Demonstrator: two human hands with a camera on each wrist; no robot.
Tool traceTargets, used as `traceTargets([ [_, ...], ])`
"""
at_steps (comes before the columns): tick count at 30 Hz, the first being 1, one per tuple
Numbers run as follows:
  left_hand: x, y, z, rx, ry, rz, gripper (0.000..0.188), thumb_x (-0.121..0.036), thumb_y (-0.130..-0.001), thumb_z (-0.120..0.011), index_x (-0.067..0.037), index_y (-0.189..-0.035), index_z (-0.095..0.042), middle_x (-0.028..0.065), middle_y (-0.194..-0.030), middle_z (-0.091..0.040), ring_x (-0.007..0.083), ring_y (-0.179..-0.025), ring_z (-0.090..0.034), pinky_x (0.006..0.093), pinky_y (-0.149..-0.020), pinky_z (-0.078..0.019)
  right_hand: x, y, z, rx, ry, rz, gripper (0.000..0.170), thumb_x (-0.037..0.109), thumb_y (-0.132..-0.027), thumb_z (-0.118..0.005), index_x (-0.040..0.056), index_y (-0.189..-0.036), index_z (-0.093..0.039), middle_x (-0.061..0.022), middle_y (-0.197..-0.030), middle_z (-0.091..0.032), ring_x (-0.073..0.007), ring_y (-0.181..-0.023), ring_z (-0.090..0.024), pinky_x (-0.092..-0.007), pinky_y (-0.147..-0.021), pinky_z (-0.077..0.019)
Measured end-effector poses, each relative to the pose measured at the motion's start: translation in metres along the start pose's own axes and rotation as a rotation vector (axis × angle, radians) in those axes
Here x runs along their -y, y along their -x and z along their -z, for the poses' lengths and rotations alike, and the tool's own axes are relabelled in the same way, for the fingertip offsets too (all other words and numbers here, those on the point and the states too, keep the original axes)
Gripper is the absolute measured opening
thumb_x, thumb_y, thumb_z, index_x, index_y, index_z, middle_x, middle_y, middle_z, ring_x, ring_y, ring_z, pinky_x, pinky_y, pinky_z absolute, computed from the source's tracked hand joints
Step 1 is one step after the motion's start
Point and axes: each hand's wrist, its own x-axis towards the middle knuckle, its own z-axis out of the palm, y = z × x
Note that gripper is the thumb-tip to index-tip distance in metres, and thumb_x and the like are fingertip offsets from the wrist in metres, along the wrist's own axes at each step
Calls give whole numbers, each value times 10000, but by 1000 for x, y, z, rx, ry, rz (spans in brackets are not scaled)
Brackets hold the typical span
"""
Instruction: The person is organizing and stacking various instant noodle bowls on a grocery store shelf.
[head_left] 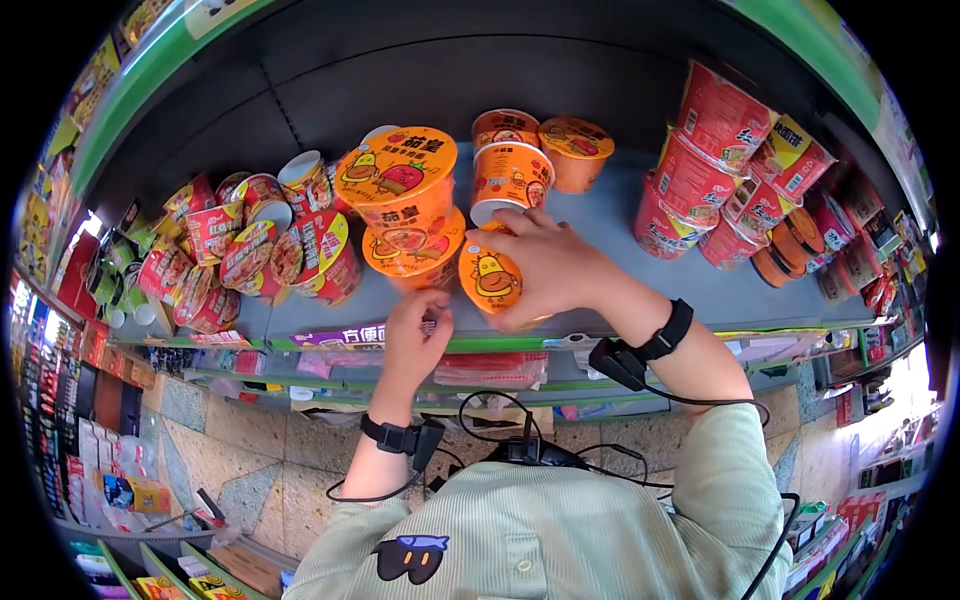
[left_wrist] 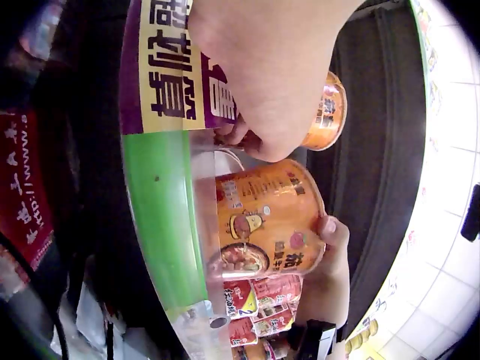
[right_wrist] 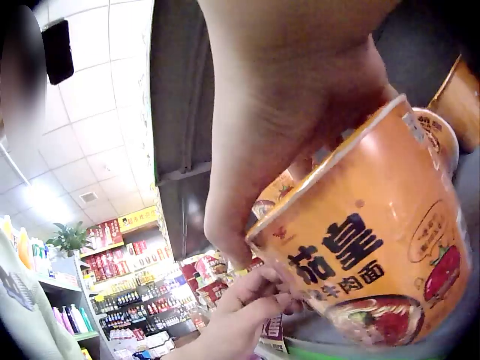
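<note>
In the head view my right hand grips an orange instant noodle cup from above, fingers and thumb spread across its lid at the shelf's front edge. The right wrist view shows that noodle cup tilted, its printed side facing the camera. My left hand is at the shelf edge left of it, fingers loosely curled and holding nothing visible. Beside the left hand, one orange cup stands on another orange cup. Farther back are a stacked pair of orange cups and a single orange cup.
A heap of red noodle cups fills the left of the grey shelf. Stacked red cups stand on the right. A green strip with a price label runs along the front edge. Cables hang at the person's chest.
</note>
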Motion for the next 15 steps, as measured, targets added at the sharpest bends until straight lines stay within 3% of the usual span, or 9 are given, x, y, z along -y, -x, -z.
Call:
traceTargets([
  [2,3,2,-2,-10,31,-5,224,-17,-836,-709,-16,-1052,-649,105,-917,-668,222,-781,-676,336,-740,-525,2,7,17,2,35,11,967,529,-622,-814,156,-1469,-531,-211,-1547,-413,-430,-1413,-400,-518,-1111,-397],
  [7,1,0,1,12,43,-59,206,26,-864,-685,5,-1065,-648,91,-959,-677,178,-809,-674,300,-747,-528,-51,-5,71,-451,-114,50,809,413,-687,-792,93,-1401,-589,-253,-1428,-526,-404,-1379,-451,-469,-1132,-393],
  [8,1,0,1,11,41,-58,201,28,-862,-686,4,-1058,-647,90,-953,-676,179,-808,-674,299,-747,-527,-63,-18,85,-492,-69,-119,849,564,-645,-787,194,-1391,-617,-205,-1437,-540,-450,-1306,-514,-490,-1055,-466],
  [9,0,0,0,10,39,-57,196,30,-861,-686,3,-1051,-647,89,-947,-675,180,-807,-674,299,-747,-527,-74,-36,96,-461,20,-342,847,624,-641,-772,228,-1377,-635,-179,-1419,-579,-400,-1314,-537,-490,-1048,-473],
  [11,0,-1,-1,4,30,-80,199,35,-856,-687,2,-1048,-646,86,-935,-672,185,-799,-675,301,-742,-526,-91,-62,118,-391,-107,-279,769,666,-698,-709,275,-1357,-652,-110,-1401,-620,-355,-1310,-559,-497,-1071,-453],
  [13,-2,-2,-1,-3,19,-85,201,16,-838,-699,-11,-1033,-654,91,-915,-675,209,-785,-674,324,-732,-524,-151,-113,107,-497,-24,-324,652,573,-764,-719,192,-1292,-688,-101,-1281,-689,-284,-1213,-632,-394,-1039,-472],
  [15,-6,-1,0,-11,3,-73,204,-27,-809,-720,-34,-1007,-670,105,-888,-684,252,-764,-672,368,-717,-523,-180,-133,95,-459,23,-355,569,552,-820,-683,208,-1273,-701,-71,-1304,-676,-276,-1233,-619,-408,-1064,-444],
])
